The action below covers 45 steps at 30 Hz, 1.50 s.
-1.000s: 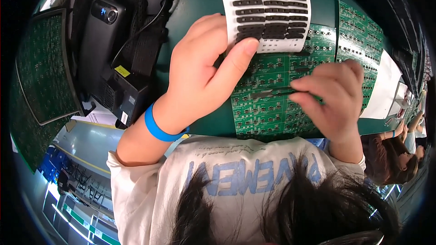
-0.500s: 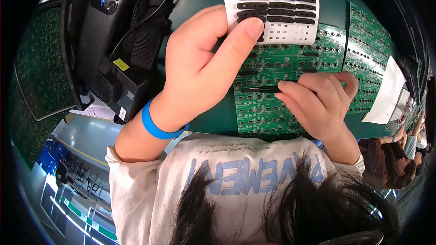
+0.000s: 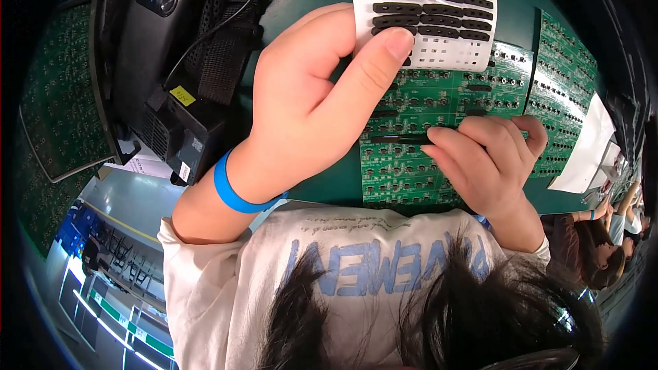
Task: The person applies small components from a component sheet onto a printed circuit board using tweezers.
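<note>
My left hand (image 3: 308,89), with a blue band at the wrist, pinches the left edge of a white backing sheet (image 3: 452,53) between thumb and fingers. Rows of black slotted adhesive strips (image 3: 442,19) cover that sheet, while its lowest part is bare backing with small cut-outs. Beneath it lies a green circuit board panel (image 3: 404,192) with rows of small parts and a few black strips on it. Black tweezers (image 3: 401,140) are pinched in my right hand (image 3: 490,154), pointing left low over the panel. Whether the tips touch it or hold anything I cannot tell.
Another green panel (image 3: 565,75) lies to the right, beside a white paper (image 3: 586,147). At the left are a black device with a small display (image 3: 156,48), a black box (image 3: 181,133), cables and a framed circuit panel (image 3: 62,82). Other people (image 3: 603,247) sit far right.
The sheet and my left hand have shifted slightly right. My right hand and tweezers also sit a little farther right in the picture, as do the panels. Both grips are unchanged.
</note>
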### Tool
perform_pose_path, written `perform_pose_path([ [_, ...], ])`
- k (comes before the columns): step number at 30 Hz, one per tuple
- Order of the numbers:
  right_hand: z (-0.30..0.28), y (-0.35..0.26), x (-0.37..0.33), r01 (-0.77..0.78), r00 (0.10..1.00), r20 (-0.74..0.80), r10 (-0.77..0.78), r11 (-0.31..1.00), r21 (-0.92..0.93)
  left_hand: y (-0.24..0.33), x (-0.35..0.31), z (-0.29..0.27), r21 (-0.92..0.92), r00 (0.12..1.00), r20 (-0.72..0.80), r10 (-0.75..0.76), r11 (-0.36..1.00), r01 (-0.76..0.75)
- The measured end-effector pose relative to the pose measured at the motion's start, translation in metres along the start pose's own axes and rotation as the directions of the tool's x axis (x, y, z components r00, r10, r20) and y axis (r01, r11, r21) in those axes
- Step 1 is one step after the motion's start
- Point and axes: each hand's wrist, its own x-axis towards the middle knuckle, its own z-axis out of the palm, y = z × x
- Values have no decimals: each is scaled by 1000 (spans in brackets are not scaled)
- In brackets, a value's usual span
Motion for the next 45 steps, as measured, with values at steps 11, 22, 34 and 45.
perform_pose_path([
  [11,-1,0,1,1,1000,9,-1,1000,-4,0,-1,1,15,1000,-14,2,1000,-2],
  [22,0,-1,0,4,1000,-1,-4,1000,-27,-1,-2,1,19,1000,-12,6,1000,-5],
  [34,0,-2,0,2,1000,-5,-2,1000,-27,-1,-2,0,40,1000,3,5,999,-6],
  [45,0,-3,1,9,1000,-16,-10,999,-42,1,-2,0,53,1000,1,-1,999,1],
])
